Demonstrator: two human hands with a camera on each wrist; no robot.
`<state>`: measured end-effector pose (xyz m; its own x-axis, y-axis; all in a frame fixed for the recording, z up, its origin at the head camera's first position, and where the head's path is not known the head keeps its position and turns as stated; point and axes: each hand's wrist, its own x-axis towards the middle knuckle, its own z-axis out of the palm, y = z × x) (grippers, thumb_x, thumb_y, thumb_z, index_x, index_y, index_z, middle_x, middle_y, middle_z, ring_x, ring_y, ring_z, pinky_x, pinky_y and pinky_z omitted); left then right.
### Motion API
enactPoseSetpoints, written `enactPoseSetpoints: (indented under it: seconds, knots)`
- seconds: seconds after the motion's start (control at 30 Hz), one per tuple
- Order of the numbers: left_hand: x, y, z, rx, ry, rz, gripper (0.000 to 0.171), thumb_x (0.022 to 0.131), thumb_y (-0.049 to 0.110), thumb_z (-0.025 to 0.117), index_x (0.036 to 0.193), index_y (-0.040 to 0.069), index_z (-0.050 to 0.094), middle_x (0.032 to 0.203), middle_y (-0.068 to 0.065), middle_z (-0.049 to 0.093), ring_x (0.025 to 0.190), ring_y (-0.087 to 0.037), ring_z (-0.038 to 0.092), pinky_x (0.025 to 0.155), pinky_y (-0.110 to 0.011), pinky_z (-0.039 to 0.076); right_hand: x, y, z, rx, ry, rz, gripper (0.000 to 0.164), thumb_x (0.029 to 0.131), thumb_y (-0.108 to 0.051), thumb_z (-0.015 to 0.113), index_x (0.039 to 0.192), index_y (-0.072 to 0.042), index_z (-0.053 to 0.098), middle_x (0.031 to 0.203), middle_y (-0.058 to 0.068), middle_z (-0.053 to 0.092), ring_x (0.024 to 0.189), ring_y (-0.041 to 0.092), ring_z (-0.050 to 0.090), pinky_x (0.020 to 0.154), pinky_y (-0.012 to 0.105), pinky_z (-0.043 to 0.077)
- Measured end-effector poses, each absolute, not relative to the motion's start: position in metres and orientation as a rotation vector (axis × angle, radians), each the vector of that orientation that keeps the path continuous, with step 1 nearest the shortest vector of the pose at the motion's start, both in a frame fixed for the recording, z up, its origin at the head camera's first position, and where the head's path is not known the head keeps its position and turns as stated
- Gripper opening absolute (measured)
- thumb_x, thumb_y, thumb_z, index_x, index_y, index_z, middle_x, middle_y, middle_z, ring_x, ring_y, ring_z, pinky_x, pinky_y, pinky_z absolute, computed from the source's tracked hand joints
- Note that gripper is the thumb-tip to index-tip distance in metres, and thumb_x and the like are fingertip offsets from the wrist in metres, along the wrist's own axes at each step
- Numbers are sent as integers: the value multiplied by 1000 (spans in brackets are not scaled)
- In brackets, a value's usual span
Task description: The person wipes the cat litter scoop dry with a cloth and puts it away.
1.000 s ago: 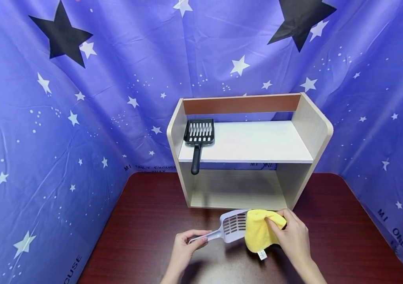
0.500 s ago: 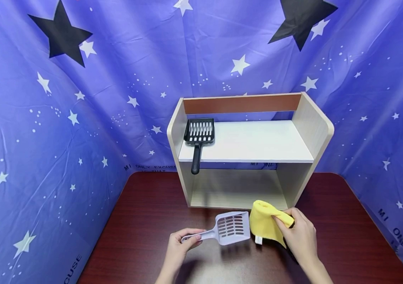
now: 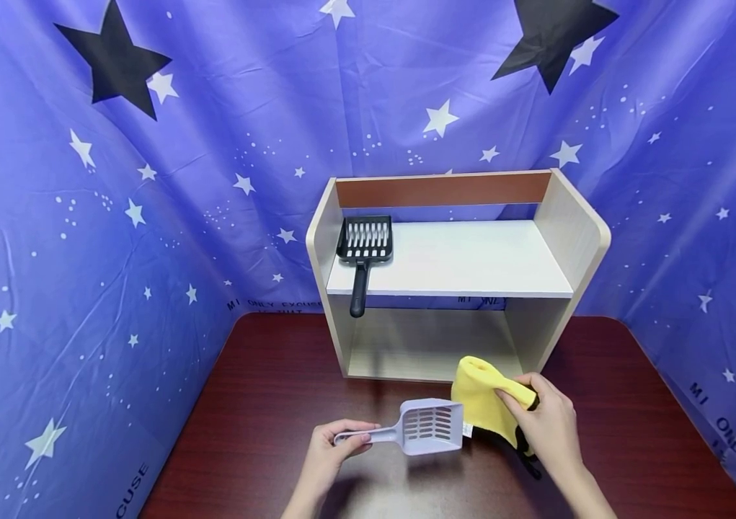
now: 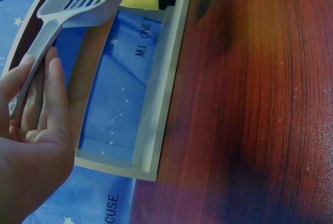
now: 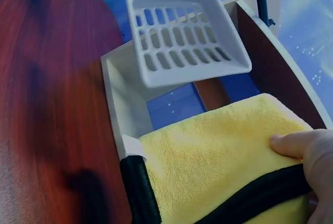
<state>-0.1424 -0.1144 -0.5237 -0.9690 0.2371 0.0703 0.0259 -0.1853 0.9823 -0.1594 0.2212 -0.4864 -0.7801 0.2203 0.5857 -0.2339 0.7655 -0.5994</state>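
My left hand grips the handle of a pale grey slotted litter scoop, held over the table in front of the shelf. In the left wrist view the thumb and fingers pinch that handle. A folded yellow cloth with black edging hangs from my right hand, pinched between thumb and fingers. The cloth sits just right of the scoop's front edge, and its white tag shows in the right wrist view. There the scoop's slotted pan appears beyond the cloth, without the cloth over it.
A two-tier wooden shelf stands at the back of the dark red table. On its upper white board lies a black litter scoop, its handle sticking out over the front edge. Blue star-printed curtains surround the table.
The cloth has come off the scoop's front end and moved slightly up and right with my right hand. The scoop shifted a little left, then back right and lower, still in my left hand.
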Motion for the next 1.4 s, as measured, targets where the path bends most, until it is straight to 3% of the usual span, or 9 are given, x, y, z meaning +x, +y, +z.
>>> enactPoseSetpoints:
  seconds: [0.47, 0.83, 1.2, 1.4]
  knots:
    - [-144, -110, -522, 348, 1919, 2243, 31, 84, 3, 66, 105, -19, 60, 102, -34, 63, 85, -10, 68, 78, -29, 57, -158, 207, -469, 133, -2323, 994, 27, 65, -10, 85, 83, -18, 67, 72, -9, 61, 60, 1, 44, 50, 11, 35]
    - [-145, -106, -522, 405, 1955, 2217, 29, 84, 3, 66, 103, -18, 62, 100, -32, 64, 85, -10, 67, 77, -29, 57, -155, 195, -460, 397, -2311, 955, 32, 69, -2, 75, 91, -22, 65, 82, -15, 61, 69, 0, 49, 60, 13, 37]
    - [-145, -103, -521, 388, 1955, 2200, 28, 83, 3, 67, 103, -17, 63, 101, -31, 65, 86, -10, 67, 78, -28, 57, -151, 184, -458, 585, -2301, 957, 33, 71, -4, 77, 96, -22, 66, 88, -15, 60, 77, 0, 53, 68, 11, 42]
    - [-145, -102, -521, 389, 1961, 2215, 28, 84, 2, 66, 103, -18, 62, 100, -30, 65, 86, -10, 67, 77, -29, 57, -150, 182, -457, 722, -2275, 961, 37, 69, -1, 75, 100, -21, 68, 93, -14, 62, 87, 3, 55, 79, 9, 41]
